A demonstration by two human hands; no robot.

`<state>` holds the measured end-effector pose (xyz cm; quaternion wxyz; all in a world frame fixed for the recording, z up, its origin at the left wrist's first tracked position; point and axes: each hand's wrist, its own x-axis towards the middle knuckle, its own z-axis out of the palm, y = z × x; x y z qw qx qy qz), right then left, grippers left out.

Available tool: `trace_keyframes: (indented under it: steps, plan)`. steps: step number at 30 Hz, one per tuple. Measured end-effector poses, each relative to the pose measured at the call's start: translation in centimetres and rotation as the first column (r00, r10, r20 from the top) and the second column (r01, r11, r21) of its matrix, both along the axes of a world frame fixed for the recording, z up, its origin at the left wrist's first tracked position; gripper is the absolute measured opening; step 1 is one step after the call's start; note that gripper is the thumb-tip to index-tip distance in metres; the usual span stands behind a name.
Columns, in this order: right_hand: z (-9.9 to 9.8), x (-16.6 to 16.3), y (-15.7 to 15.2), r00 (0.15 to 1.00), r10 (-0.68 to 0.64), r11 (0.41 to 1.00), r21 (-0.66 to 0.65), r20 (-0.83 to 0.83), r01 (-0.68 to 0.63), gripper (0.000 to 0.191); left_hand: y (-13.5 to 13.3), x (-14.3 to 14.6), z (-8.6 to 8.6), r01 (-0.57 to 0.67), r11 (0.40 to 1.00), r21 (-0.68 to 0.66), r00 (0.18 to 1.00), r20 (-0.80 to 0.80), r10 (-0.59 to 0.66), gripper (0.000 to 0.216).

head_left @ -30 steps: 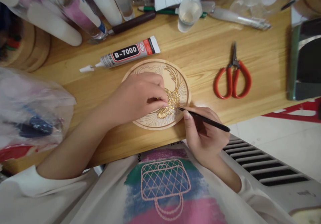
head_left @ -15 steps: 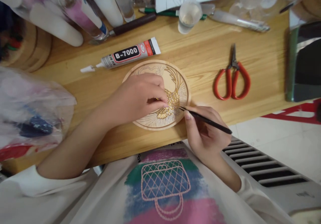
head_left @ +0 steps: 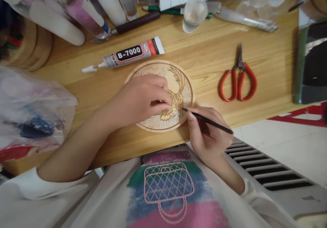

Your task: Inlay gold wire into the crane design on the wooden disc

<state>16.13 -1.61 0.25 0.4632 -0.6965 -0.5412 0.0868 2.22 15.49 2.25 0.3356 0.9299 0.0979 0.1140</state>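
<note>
A round wooden plaque (head_left: 190, 81) lies on the table, carved with line art and partly filled with gold wire (head_left: 176, 100) in a scale-like pattern. Over its left half rests my left hand (head_left: 145, 97), thumb and forefinger pinched together at the wirework. A short glint of gold wire shows inside that pinch; the fingertips hide the rest. From the right, my right hand (head_left: 211, 129) grips slim black tweezers (head_left: 212, 121) like a pen. Their tips are at the lower right of the gold pattern, and whether they hold anything is too small to tell.
Beyond the plaque lies a B-7000 glue tube (head_left: 134, 52). Red-handled scissors (head_left: 237, 81) are to the right, with a phone (head_left: 310, 64) farther over. A small clear cup (head_left: 191, 20), pens and bottles line the back. A plastic bag (head_left: 35, 109) sits left.
My right hand and the tweezers have shifted very slightly left. My left hand keeps its pinch in nearly the same place, and the view has moved a little.
</note>
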Motion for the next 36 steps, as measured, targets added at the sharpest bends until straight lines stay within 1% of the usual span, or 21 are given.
trace_keyframes:
  steps: [4,8,11,14,21,25,30,36]
  plan:
    - [0.1,0.0,0.1,1.0,0.001,1.0,0.004,0.014,-0.001,0.021,-0.6,-0.2,0.2,-0.012,1.0,0.006,1.0,0.001,0.012,0.028]
    - [0.1,-0.1,0.1,1.0,0.003,1.0,0.01,0.014,-0.003,0.02,-1.6,-0.8,0.3,-0.062,0.998,0.016,0.998,-0.014,0.062,0.022]
    - [0.0,-0.1,0.1,1.0,0.0,1.0,0.015,0.011,-0.001,0.019,-2.1,-1.1,0.1,-0.106,0.994,0.028,0.993,-0.042,0.108,0.018]
    - [0.0,-0.1,0.0,1.0,-0.006,1.0,0.015,0.005,0.006,0.019,-2.1,-1.1,-0.1,-0.121,0.992,0.041,0.991,-0.045,0.122,0.018]
    - [-0.1,-0.1,-0.1,1.0,-0.009,1.0,0.011,-0.003,0.009,0.021,-1.3,-0.9,-0.3,-0.072,0.997,0.028,0.997,-0.021,0.072,0.02]
    - [-0.3,-0.1,-0.2,1.0,-0.009,1.0,0.015,-0.004,0.009,0.023,-0.9,-0.7,-0.4,-0.047,0.997,0.059,0.999,0.011,0.046,0.024]
    - [-0.3,0.0,-0.2,1.0,0.001,1.0,0.011,-0.018,-0.001,0.024,-0.6,-0.5,-0.2,-0.017,1.0,0.021,1.0,0.014,0.017,0.02]
    - [-0.2,0.1,-0.1,1.0,0.017,1.0,0.015,0.002,-0.017,0.024,-0.5,-0.4,-0.1,-0.019,1.0,0.013,1.0,0.011,0.019,0.02]
